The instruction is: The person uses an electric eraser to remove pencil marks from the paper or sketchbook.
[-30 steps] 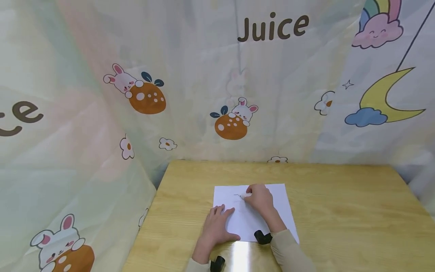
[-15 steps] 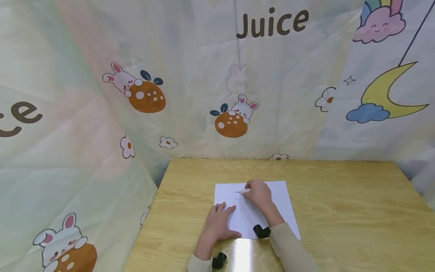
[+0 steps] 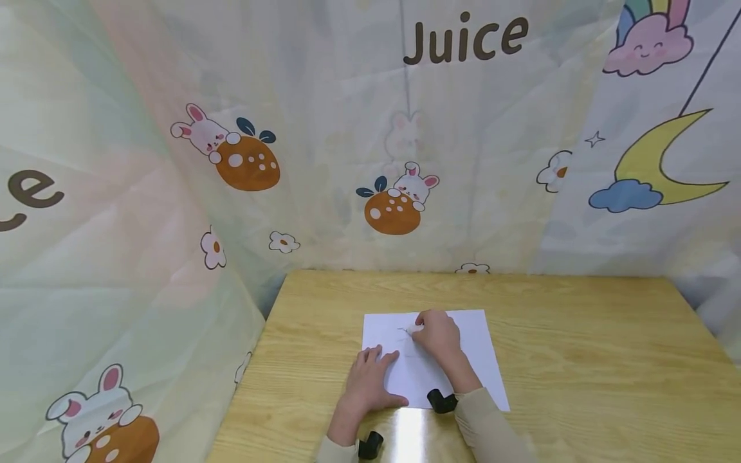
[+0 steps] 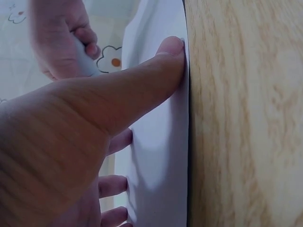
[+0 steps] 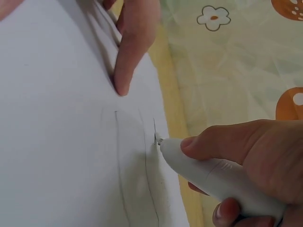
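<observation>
A sheet of white paper (image 3: 428, 379) lies on the wooden table, with several thin pencil lines (image 5: 146, 179) drawn across it. My right hand (image 3: 440, 335) grips a thick white electric eraser (image 5: 199, 172), thumb along its body. Its small tip (image 5: 158, 139) meets the paper at the line closest to the far edge. My left hand (image 3: 369, 381) lies spread on the left part of the sheet. In the left wrist view its thumb (image 4: 165, 54) rests right by the near paper edge, and its other fingertips touch the sheet farther in.
The wooden table (image 3: 579, 354) extends to both sides of the paper. A printed cloth backdrop (image 3: 324, 161) hangs behind it and at the left. Black wrist cameras sit below both hands, the right one (image 3: 442, 401) over the paper's near edge.
The right hand has made only small movements with the eraser at the same far line. The left hand stays in place on the paper. The head view has shifted slightly.
</observation>
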Motion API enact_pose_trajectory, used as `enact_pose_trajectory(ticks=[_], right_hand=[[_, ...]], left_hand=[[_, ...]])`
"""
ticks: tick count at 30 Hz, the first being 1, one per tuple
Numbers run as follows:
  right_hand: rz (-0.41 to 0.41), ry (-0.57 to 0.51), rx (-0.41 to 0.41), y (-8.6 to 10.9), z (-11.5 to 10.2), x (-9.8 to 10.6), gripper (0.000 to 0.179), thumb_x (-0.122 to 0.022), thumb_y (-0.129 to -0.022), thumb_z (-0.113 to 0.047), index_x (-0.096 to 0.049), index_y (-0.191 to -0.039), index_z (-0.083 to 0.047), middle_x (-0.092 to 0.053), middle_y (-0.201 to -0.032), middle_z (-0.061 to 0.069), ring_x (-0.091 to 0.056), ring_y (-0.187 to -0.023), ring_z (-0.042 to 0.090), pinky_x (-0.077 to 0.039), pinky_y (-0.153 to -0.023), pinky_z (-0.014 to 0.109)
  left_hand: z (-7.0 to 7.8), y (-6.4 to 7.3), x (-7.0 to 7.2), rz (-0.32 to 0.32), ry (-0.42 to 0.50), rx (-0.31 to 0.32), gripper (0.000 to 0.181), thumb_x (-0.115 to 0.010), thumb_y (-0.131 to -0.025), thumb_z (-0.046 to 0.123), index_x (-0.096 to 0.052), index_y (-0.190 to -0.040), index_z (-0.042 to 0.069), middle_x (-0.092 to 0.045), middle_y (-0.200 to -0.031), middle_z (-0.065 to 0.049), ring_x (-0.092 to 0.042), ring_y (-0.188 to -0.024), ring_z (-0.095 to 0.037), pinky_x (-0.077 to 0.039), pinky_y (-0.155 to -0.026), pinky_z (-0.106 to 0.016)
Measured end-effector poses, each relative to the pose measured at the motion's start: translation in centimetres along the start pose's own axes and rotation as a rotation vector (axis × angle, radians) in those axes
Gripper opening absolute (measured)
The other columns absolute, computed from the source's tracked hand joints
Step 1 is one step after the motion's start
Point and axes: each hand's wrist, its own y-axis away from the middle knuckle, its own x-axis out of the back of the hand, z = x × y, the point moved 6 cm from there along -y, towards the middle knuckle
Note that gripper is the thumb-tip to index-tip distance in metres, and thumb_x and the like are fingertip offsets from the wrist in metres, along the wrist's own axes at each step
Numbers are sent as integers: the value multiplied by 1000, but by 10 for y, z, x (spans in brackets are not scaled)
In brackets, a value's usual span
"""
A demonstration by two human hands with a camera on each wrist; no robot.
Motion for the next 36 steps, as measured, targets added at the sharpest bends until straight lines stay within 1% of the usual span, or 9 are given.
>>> enact_pose_trajectory(ticks=[5,7,10,12,16,21,25,31,36], right_hand=[[-14,-2,-5,-2,-2,0,16,-81,-74,-20,-73,-83,-10,-69,-81,3,-56,-60,17,-49,-52,35],[-6,-6,-6,-4,-3,2,16,-81,-74,-20,-73,-83,-10,-69,-81,3,-56,-60,17,-49,-53,36],[27,-15,28,-9,-6,8,17,-81,-75,-20,-73,-84,-8,-69,-82,5,-57,-62,17,-50,-54,37],[29,-16,27,-10,-6,9,17,-81,-75,-21,-73,-85,-9,-69,-83,4,-58,-64,18,-50,-55,37],[8,-9,-5,-8,-2,8,17,-82,-73,-22,-74,-83,-11,-70,-82,2,-59,-64,18,-50,-54,36],[25,-19,46,-7,-4,6,18,-81,-74,-21,-73,-84,-9,-69,-82,4,-58,-63,18,-50,-53,37],[-4,-16,11,-6,-1,-1,17,-82,-73,-21,-73,-81,-10,-68,-79,2,-55,-59,16,-48,-51,34],[36,-32,30,-8,-4,-2,16,-80,-73,-20,-73,-83,-10,-69,-80,3,-56,-60,16,-48,-51,35],[24,-37,-9,-3,0,-1,16,-80,-73,-20,-73,-84,-9,-69,-80,4,-57,-60,17,-49,-51,36]], left_hand=[[0,2,3,3,20,-7,95,-80,-60,68,-53,-140,22,-44,-143,-18,-39,-128,-39,-36,-103,-52],[-1,-1,5,20,16,-18,95,-80,-60,68,-54,-139,22,-44,-142,-18,-39,-127,-39,-37,-102,-53],[-2,-5,9,44,-1,-22,94,-80,-60,68,-54,-138,23,-44,-143,-16,-39,-128,-37,-37,-102,-51],[-3,-7,10,40,-4,-19,93,-80,-60,68,-55,-138,23,-45,-143,-15,-38,-128,-36,-38,-102,-51],[-3,-7,7,16,4,-14,93,-79,-60,68,-55,-138,22,-45,-143,-15,-38,-128,-36,-37,-102,-51],[-3,-6,4,51,1,-28,93,-79,-60,69,-56,-136,20,-46,-142,-15,-40,-127,-35,-37,-103,-50],[-3,-2,1,42,-9,-32,95,-78,-60,71,-56,-136,19,-47,-141,-16,-41,-126,-36,-38,-102,-50],[-4,-2,5,48,8,-14,92,-80,-60,67,-56,-135,19,-46,-142,-15,-40,-126,-35,-38,-101,-50],[-3,-1,3,24,14,-12,93,-80,-60,68,-56,-136,19,-45,-142,-15,-40,-127,-35,-38,-102,-51]])
